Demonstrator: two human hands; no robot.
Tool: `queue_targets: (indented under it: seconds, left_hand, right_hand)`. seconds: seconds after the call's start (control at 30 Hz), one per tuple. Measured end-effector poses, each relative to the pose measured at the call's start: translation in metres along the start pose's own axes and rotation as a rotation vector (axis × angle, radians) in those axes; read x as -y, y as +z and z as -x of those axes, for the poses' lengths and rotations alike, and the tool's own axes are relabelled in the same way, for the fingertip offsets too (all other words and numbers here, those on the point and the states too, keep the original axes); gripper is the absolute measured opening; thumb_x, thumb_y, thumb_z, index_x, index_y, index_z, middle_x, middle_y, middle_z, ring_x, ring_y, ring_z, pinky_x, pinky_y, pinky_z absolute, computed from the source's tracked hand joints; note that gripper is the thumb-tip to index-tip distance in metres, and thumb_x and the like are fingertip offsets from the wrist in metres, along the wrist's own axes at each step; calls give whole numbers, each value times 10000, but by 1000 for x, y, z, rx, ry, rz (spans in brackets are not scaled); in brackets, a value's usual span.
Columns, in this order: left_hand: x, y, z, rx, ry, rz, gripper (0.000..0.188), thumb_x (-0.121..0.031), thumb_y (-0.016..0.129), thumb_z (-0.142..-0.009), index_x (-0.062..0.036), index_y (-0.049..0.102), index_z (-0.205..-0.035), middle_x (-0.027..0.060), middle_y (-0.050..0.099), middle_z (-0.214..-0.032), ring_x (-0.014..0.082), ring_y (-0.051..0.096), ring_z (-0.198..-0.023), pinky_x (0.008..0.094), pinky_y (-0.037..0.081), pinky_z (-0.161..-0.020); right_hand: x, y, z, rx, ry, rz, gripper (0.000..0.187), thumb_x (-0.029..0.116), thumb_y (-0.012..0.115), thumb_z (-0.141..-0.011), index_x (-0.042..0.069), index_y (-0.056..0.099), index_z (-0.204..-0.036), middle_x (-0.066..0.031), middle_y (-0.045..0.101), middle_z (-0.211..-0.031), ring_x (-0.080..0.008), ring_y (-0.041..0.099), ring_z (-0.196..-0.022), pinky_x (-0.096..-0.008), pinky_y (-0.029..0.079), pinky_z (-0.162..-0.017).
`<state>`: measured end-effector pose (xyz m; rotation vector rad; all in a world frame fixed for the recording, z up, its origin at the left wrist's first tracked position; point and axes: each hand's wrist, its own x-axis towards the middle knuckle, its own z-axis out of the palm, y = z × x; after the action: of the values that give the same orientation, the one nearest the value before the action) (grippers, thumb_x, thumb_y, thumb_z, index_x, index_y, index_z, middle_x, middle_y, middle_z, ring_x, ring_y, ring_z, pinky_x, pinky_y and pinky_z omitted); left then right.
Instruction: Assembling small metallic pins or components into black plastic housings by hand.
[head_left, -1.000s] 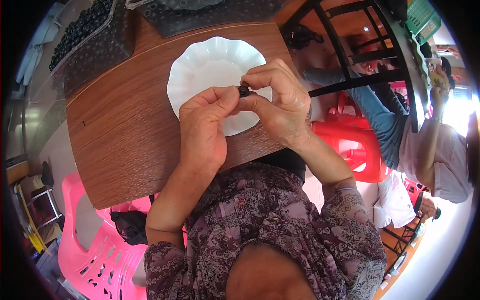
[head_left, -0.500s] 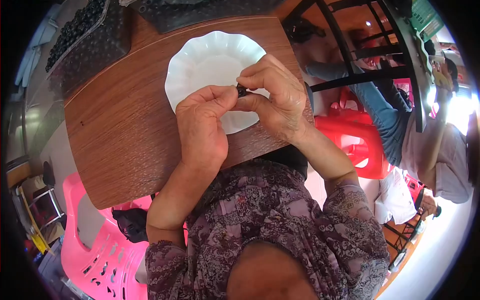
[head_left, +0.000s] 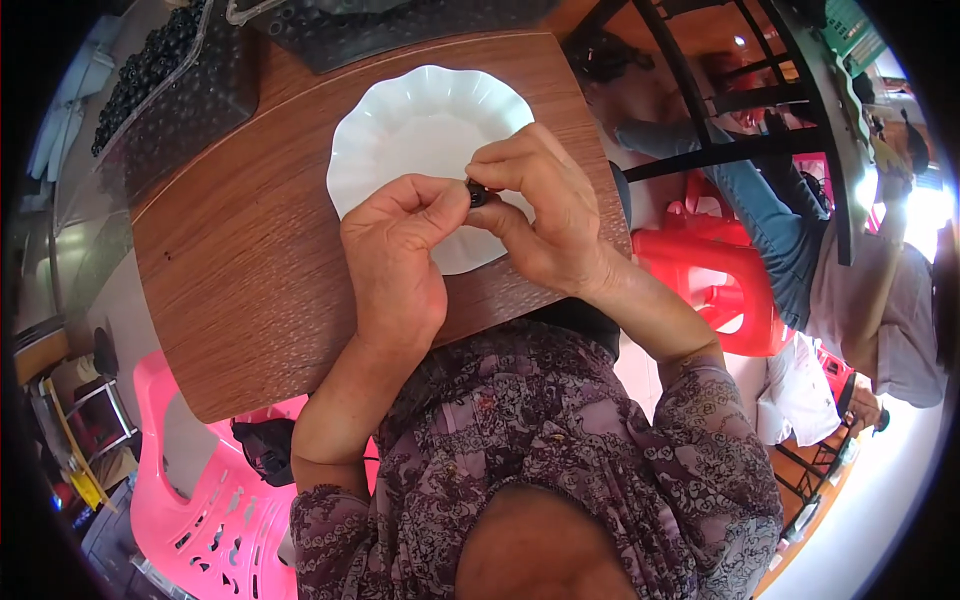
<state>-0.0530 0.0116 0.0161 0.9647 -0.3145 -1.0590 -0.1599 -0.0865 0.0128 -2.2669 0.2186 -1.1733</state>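
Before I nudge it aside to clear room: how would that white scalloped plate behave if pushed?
The white plate looks rigid and glossy, so it would probably slide rather than tip on the smooth wooden table. It looks ceramic, so likely breakable if it goes off the nearby edge.

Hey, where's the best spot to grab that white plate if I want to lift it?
Likely the plate's far-left scalloped rim, coming from the left. That stretch is bare, while the left hand and right hand hover over the near-right part, pinching a small dark piece. The wavy edge should give fingertips purchase.
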Motion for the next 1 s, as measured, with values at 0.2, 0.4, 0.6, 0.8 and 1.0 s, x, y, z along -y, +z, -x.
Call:
queue_targets:
  seconds: [0.2,0.4,0.6,0.8,1.0]
  left_hand:
    - [-7,1,6,43,4,-13,83,-28,621,-809,55,626,-803,49,625,-770,92,550,-720,213,425,-721]
    - [-5,-2,8,49,-20,-24,107,-45,619,-822,56,620,-787,42,621,-766,84,545,-712,210,431,-698]
    - [-3,-1,12,-17,9,-18,116,-52,614,-829,52,613,-777,26,605,-742,76,530,-689,209,424,-672]
    - [-1,-1,5,-37,36,-94,127,-68,606,-839,43,606,-776,9,590,-731,62,506,-685,197,408,-664]
    - [-2,-8,5,41,53,-128,136,-76,578,-861,51,610,-825,17,604,-778,60,517,-718,198,410,-687]
  right_hand:
    - [13,-3,0,5,19,48,412,-30,729,-564,22,546,-930,-109,583,-871,-269,529,-742,-340,436,-620]
    - [17,-2,-2,59,79,15,389,-23,737,-551,30,534,-879,-94,575,-833,-265,526,-721,-335,434,-602]
    - [16,5,-3,9,6,18,383,-27,722,-497,21,515,-815,-93,550,-787,-268,507,-676,-339,418,-563]
    - [4,14,-3,-26,5,-8,376,-37,710,-483,19,479,-773,-102,516,-750,-274,477,-653,-344,395,-547]
    - [2,12,-2,45,20,-32,363,-48,714,-494,20,486,-769,-100,525,-760,-269,488,-667,-337,406,-570]
